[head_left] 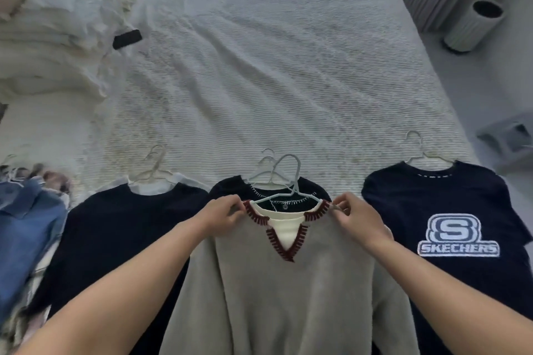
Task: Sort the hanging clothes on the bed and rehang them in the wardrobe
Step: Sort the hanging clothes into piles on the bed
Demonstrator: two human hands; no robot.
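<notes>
A grey V-neck sweater (288,297) with dark red stitched trim lies at the near middle of the bed (274,81), on a white hanger (290,179). My left hand (223,215) pinches its left shoulder and my right hand (356,216) pinches its right shoulder. It rests on top of a dark top (230,187) with white stitching. To the left lies a black sweater (115,233) over a white collar. On the right lies a navy Skechers T-shirt (450,210) on a hanger.
A heap of blue and patterned clothes (26,225) on hangers sits at the left edge. Bunched white bedding (57,37) and a small black object (127,39) lie at the far left. A ribbed cylinder (473,26) stands on the floor at the right.
</notes>
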